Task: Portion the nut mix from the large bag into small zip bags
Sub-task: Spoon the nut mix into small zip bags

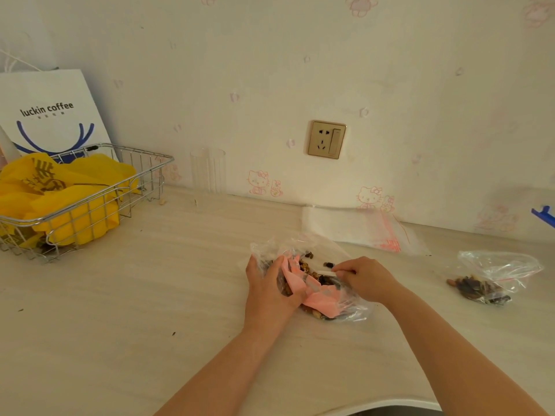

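On the table (120,295), left hand (270,291) grips the large bag (315,283); right hand (368,277) pinches its edge.

Glossy clear plastic large bag (303,247); matt pale wood-grain tabletop (150,295); shiny metal wire basket (99,202); matt paper bag (54,109).

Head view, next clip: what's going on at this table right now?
A person is working on a clear plastic bag of nut mix in the middle of the table. The left hand grips the bag's left side along with a pink plastic piece, while the right hand pinches the bag's edge. A small bag already holding nuts lies to the right, and a stack of empty zip bags sits by the wall.
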